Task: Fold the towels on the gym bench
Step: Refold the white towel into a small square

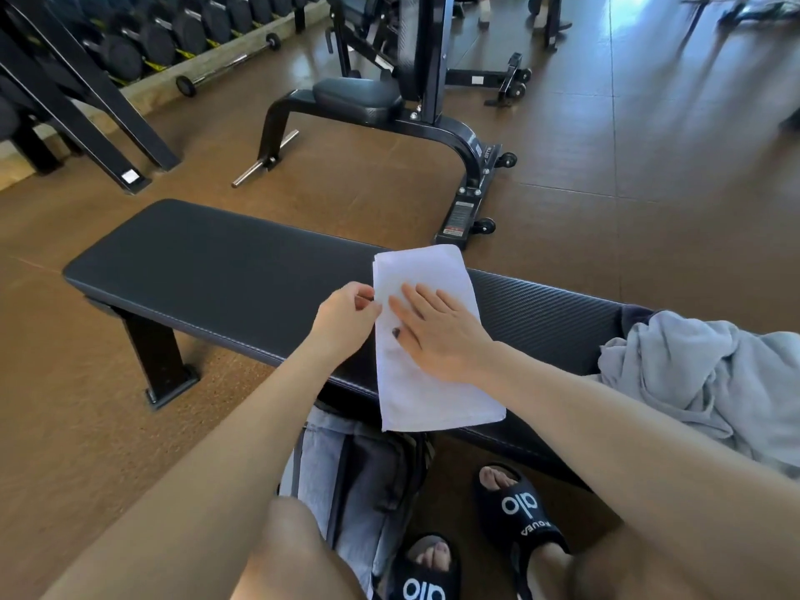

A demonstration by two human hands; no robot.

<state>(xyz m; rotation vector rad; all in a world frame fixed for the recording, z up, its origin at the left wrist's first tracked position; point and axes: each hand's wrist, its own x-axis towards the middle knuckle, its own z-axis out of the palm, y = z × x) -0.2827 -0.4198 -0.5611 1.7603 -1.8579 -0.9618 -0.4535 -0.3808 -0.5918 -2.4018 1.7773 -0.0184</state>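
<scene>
Towel (pixel 433 339), white and folded into a long narrow strip, is laid crosswise on the black padded surface (pixel 216 270), a little right of the middle. Its far end reaches the far edge of the surface, and its near end hangs past the near edge. Its left long edge is pinched by the left hand (pixel 346 318) between thumb and curled fingers. The right hand (pixel 437 335) is pressed flat on top of the strip, fingers straight and spread, nothing being gripped by it.

To the left of the towel a long stretch of bare padding is seen, running to the rounded left end of the surface. To the right, a shorter stretch of padding is left before a crumpled heap of grey towels (pixel 710 383), which is piled on the right end and spills over the near edge. The heap is kept well apart from the white strip.

Under the near edge a grey bag (pixel 355 482) is set on the brown floor (pixel 649 166), beside two feet in black slides (pixel 519 513). Beyond the far edge, open floor is seen up to a black weight machine (pixel 433 101) and a rack of dumbbells (pixel 173 32).
</scene>
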